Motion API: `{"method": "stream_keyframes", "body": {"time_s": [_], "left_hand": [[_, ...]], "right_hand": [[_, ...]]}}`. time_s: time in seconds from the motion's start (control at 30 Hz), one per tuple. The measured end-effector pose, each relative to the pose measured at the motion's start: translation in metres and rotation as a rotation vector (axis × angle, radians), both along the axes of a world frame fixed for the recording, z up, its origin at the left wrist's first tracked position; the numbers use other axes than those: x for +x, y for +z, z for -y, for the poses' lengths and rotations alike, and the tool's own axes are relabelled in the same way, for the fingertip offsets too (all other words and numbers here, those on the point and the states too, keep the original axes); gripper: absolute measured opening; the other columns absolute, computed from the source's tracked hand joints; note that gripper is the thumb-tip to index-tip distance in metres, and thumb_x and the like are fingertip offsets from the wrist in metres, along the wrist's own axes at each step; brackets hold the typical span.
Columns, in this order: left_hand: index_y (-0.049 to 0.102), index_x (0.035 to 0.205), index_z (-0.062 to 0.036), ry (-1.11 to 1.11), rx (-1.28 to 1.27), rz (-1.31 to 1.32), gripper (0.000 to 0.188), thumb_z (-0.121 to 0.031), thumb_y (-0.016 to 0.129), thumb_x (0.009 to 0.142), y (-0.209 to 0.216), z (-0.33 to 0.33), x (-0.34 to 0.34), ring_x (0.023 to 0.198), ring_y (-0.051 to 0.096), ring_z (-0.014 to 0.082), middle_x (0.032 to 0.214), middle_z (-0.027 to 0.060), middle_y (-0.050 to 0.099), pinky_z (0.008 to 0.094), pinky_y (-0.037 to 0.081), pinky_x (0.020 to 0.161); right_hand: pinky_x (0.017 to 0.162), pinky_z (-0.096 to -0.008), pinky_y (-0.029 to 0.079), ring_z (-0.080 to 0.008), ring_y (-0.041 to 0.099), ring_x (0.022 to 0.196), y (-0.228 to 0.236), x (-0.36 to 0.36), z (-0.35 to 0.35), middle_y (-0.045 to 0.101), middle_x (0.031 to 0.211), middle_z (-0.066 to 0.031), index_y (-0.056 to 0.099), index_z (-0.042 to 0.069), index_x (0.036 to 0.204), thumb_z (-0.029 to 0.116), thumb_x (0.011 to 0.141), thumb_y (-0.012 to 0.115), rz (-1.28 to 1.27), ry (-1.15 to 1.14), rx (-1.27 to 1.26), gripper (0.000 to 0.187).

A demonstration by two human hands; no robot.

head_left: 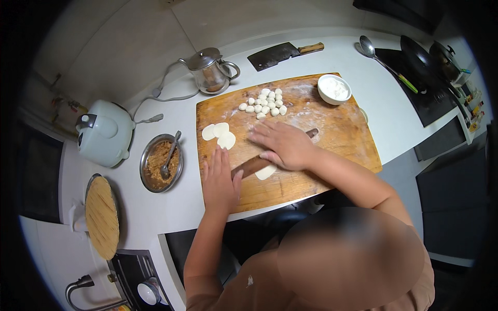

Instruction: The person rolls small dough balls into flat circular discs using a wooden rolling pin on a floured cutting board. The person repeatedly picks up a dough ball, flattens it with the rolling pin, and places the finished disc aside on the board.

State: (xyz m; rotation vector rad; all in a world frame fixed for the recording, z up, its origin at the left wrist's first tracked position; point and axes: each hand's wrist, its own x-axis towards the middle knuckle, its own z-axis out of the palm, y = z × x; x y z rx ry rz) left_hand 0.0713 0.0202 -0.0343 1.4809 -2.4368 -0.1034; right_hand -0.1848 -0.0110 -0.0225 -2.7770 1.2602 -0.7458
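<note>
A rectangular brown wooden board [345, 136] bears a slim dark wooden rolling pin [251, 166], left end hidden by the left hand [220, 181], middle by the right hand [290, 145], both flat, fingers unclenched. The pin partly covers a pale dough disc [265, 172].

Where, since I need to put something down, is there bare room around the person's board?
Bare counter lies between the cutting board and black stove, and between the filling bowl and sink. The board's middle is crowded: left hand, right hand, rolling pin, dough balls, dough rounds.
</note>
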Motion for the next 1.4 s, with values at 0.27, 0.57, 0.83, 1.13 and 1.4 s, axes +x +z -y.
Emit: {"method": "stream_keyframes", "body": {"time_s": [0.27, 0.57, 0.83, 1.13, 1.4], "left_hand": [[0.029, 0.152, -0.0001, -0.096, 0.091, 0.072, 0.080, -0.030, 0.066, 0.088, 0.013, -0.049, 0.002, 0.146, 0.029, 0.0382, 0.158, 0.0224, 0.029, 0.0518, 0.021, 0.119], [0.035, 0.150, -0.0021, 0.008, -0.019, -0.012, 0.067, -0.031, 0.059, 0.095, 0.001, 0.022, 0.004, 0.144, 0.033, 0.0356, 0.156, 0.0197, 0.034, 0.0513, 0.024, 0.118], [0.048, 0.141, -0.0047, -0.167, 0.213, -0.084, 0.051, -0.028, 0.057, 0.097, 0.028, -0.011, 0.011, 0.134, 0.046, 0.0345, 0.145, 0.0175, 0.049, 0.0445, 0.037, 0.112], [0.063, 0.125, -0.0025, -0.383, 0.637, -0.376, 0.047, -0.028, 0.073, 0.087, 0.035, 0.015, -0.027, 0.109, 0.062, 0.0319, 0.120, 0.0158, 0.064, 0.0369, 0.050, 0.093], [0.066, 0.119, -0.0033, -0.433, 0.387, -0.327, 0.045, -0.022, 0.078, 0.081, 0.027, 0.001, -0.040, 0.095, 0.065, 0.0337, 0.105, 0.0141, 0.069, 0.0387, 0.052, 0.083]], "right_hand": [[0.110, -0.0452, 0.038, -0.0360, 0.046, 0.134, 0.002, -0.013, -0.050, 0.054, 0.140, -0.0163, 0.050, 0.002, 0.140, 0.039, 0.093, 0.059, 0.039, 0.004, 0.058, 0.060], [0.113, -0.0431, 0.035, -0.0357, 0.044, 0.135, -0.001, 0.001, 0.003, 0.052, 0.143, -0.0166, 0.050, 0.004, 0.141, 0.036, 0.094, 0.056, 0.006, -0.150, 0.029, 0.057], [0.110, -0.0483, 0.036, -0.0400, 0.046, 0.130, 0.004, -0.014, -0.062, 0.053, 0.138, -0.0200, 0.049, 0.003, 0.139, 0.034, 0.090, 0.062, 0.057, -0.137, 0.128, 0.060], [0.103, -0.0458, 0.041, -0.0309, 0.056, 0.113, 0.006, -0.015, -0.095, 0.060, 0.118, -0.0127, 0.052, 0.004, 0.135, 0.017, 0.081, 0.070, 0.105, -0.081, 0.173, 0.058], [0.089, -0.0405, 0.046, -0.0276, 0.060, 0.099, -0.001, -0.015, -0.093, 0.065, 0.107, -0.0073, 0.059, 0.008, 0.129, 0.019, 0.080, 0.072, 0.092, -0.139, 0.120, 0.052]]}}
